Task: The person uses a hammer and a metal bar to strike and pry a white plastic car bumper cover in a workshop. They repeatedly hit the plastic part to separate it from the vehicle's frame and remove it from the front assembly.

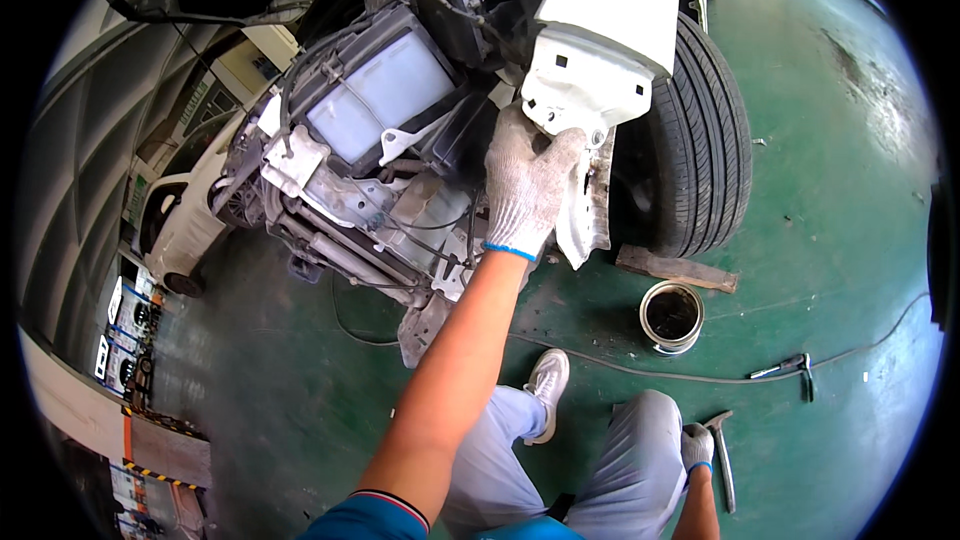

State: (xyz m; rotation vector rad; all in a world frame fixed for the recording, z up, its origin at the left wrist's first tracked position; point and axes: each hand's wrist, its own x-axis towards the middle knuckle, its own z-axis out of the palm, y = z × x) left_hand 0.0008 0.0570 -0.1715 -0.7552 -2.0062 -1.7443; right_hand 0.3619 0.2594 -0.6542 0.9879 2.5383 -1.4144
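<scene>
My left hand (528, 178), in a knitted work glove with a blue cuff, grips the lower front end of the white fender (590, 70). Its fingers curl up behind the flange and are partly hidden. A bent, dirty metal strip (582, 210) hangs down beside the hand. Low beside my knee, my gloved right hand (698, 448) is closed; whatever it may hold is hidden. Right next to it is a hammer (726, 465), its head close to the knuckles. I cannot tell whether they touch.
The car's exposed front end (380, 110) fills the left. A tyre (705, 150) stands right of the fender, with a wooden block (678, 268) below. An open can (671, 316), a cable (640, 370) and a ratchet-like tool (800, 370) lie on the green floor.
</scene>
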